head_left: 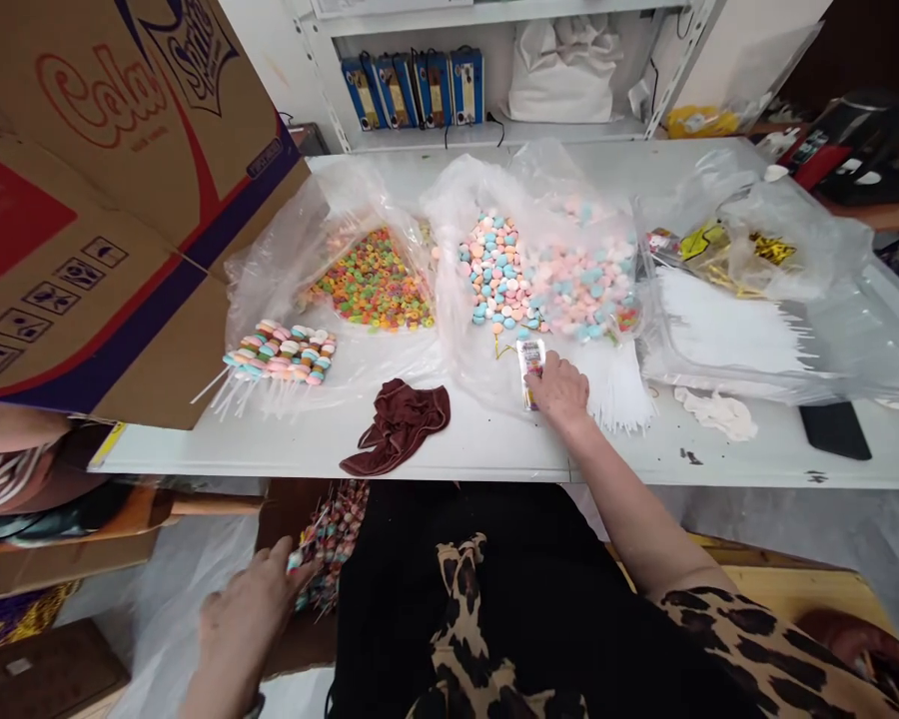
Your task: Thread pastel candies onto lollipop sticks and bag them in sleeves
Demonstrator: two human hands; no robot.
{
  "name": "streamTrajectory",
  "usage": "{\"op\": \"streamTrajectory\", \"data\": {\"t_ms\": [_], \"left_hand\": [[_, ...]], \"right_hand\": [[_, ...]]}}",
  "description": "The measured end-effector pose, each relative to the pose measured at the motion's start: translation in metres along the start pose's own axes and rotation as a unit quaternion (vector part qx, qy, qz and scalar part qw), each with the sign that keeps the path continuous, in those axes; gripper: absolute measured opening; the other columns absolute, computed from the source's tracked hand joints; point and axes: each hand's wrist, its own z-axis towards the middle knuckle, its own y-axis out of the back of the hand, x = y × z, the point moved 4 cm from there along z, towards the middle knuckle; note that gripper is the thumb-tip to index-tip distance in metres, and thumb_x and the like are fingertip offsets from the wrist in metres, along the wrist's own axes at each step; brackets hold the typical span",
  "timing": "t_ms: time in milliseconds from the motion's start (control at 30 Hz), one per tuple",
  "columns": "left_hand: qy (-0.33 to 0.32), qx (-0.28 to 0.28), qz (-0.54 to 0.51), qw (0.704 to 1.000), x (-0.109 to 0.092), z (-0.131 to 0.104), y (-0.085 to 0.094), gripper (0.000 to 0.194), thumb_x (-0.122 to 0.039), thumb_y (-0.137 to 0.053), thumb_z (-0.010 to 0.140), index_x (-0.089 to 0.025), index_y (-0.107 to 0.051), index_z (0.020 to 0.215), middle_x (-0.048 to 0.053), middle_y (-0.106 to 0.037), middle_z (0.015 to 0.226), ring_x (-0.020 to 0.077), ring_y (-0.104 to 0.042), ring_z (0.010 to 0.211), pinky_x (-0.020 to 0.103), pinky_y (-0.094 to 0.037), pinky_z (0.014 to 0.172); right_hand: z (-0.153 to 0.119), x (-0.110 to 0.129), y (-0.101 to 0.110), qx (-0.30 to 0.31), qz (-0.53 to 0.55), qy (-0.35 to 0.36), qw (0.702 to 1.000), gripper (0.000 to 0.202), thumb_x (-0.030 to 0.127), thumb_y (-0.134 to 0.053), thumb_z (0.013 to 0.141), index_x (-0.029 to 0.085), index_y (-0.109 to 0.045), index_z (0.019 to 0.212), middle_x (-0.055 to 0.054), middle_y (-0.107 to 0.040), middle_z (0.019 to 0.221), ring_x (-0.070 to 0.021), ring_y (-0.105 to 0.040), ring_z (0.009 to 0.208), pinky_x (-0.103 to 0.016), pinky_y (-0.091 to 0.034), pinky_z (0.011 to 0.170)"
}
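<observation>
My left hand (251,604) is low on the left, closed on a candy stick whose colourful end shows at the fingertips. Just beyond it, a cardboard box below the table edge holds a heap of candy sticks (334,539). On the table, my right hand (564,387) has its fingers closed on the edge of a small printed packet (530,364). Beside that hand lie white sticks (620,387). Behind it is a plastic bag with pastel candies (494,270). A row of candy sticks (289,352) lies at the table's left.
Colourful ring candies (379,285) lie in a clear bag. A brown cloth (401,424) is near the front edge. A big carton (120,200) stands at left. On the right are a clear tray (850,345) with white sticks, a crumpled tissue (717,412) and a black phone-like slab (835,431).
</observation>
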Motion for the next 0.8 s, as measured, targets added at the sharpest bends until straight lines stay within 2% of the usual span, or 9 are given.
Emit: {"op": "streamTrajectory", "data": {"t_ms": [133,267,367,467,567,633,700,767,800], "left_hand": [[-0.078,-0.01,-0.122,0.989,-0.051,0.02,0.015,0.028,-0.042,-0.051,0.084,-0.03,-0.068,0.102,0.007,-0.071,0.108,0.0267,-0.067,0.094,0.033,-0.047,0.077],[-0.108,-0.029,-0.222,0.969,-0.102,0.047,0.039,0.03,-0.044,-0.052,0.085,-0.028,-0.071,0.102,0.007,-0.071,0.11,0.0265,-0.066,0.096,0.033,-0.047,0.081],[-0.177,-0.024,-0.326,0.928,-0.131,0.068,0.05,0.027,-0.044,-0.058,0.082,-0.026,-0.074,0.094,0.007,-0.073,0.103,0.0257,-0.066,0.096,0.033,-0.047,0.084],[-0.255,0.015,-0.404,0.878,-0.159,0.084,0.055,0.022,-0.04,-0.063,0.08,-0.024,-0.075,0.089,0.007,-0.073,0.096,0.024,-0.065,0.091,0.033,-0.047,0.084],[-0.271,0.063,-0.479,0.832,-0.187,0.088,0.058,0.02,-0.036,-0.068,0.076,-0.023,-0.076,0.087,0.007,-0.073,0.093,0.0226,-0.064,0.086,0.032,-0.048,0.081],[-0.241,0.103,-0.556,0.789,-0.203,0.087,0.056,0.026,-0.035,-0.074,0.069,-0.02,-0.076,0.091,0.008,-0.072,0.093,0.0213,-0.063,0.081,0.03,-0.049,0.075],[-0.217,0.149,-0.637,0.724,-0.217,0.088,0.053,0.035,-0.034,-0.079,0.063,-0.017,-0.075,0.093,0.008,-0.071,0.088,0.0194,-0.062,0.075,0.028,-0.048,0.07],[-0.181,0.15,-0.717,0.656,-0.219,0.097,0.049,0.029,-0.036,-0.08,0.062,-0.014,-0.073,0.078,0.006,-0.067,0.075,0.0162,-0.059,0.068,0.027,-0.046,0.066],[-0.142,0.128,-0.762,0.619,-0.212,0.104,0.047,0.028,-0.038,-0.08,0.062,-0.013,-0.071,0.072,0.005,-0.066,0.07,0.0147,-0.057,0.066,0.026,-0.046,0.064]], "right_hand": [[0.013,-0.01,-0.015,0.053,0.062,-0.053,0.995,0.05,0.031,-0.056,0.083,0.017,-0.044,0.13,-0.014,-0.062,0.108,-0.0264,-0.059,0.097,-0.033,-0.038,0.076],[0.015,-0.021,-0.021,0.047,0.153,-0.122,0.98,0.044,0.027,-0.053,0.081,0.021,-0.049,0.125,-0.007,-0.067,0.096,-0.0227,-0.06,0.087,-0.029,-0.036,0.069],[0.016,-0.032,-0.018,0.014,0.186,-0.15,0.971,0.024,0.028,-0.049,0.082,0.022,-0.059,0.103,-0.004,-0.067,0.086,-0.0203,-0.058,0.08,-0.028,-0.035,0.067],[0.014,-0.039,-0.005,-0.054,0.218,-0.164,0.961,0.014,0.028,-0.048,0.079,0.022,-0.058,0.087,-0.003,-0.065,0.084,-0.0182,-0.056,0.077,-0.027,-0.036,0.069],[0.004,-0.023,0.011,-0.095,0.295,-0.119,0.943,0.009,0.03,-0.053,0.075,0.021,-0.054,0.076,0.0,-0.06,0.078,-0.0158,-0.053,0.073,-0.027,-0.038,0.069],[-0.006,0.009,0.013,-0.015,0.373,-0.046,0.927,0.012,0.032,-0.058,0.072,0.021,-0.052,0.072,0.003,-0.055,0.068,-0.0144,-0.05,0.065,-0.026,-0.039,0.064],[-0.02,0.053,0.005,0.147,0.434,0.039,0.888,0.016,0.033,-0.062,0.07,0.022,-0.053,0.076,0.005,-0.052,0.063,-0.0131,-0.047,0.058,-0.025,-0.038,0.056],[-0.036,0.096,-0.006,0.278,0.459,0.089,0.839,0.021,0.033,-0.065,0.069,0.023,-0.054,0.083,0.007,-0.052,0.061,-0.012,-0.046,0.054,-0.024,-0.037,0.052],[-0.042,0.115,-0.011,0.313,0.467,0.1,0.821,0.024,0.034,-0.066,0.068,0.023,-0.054,0.086,0.007,-0.053,0.061,-0.0116,-0.046,0.053,-0.024,-0.038,0.051]]}}
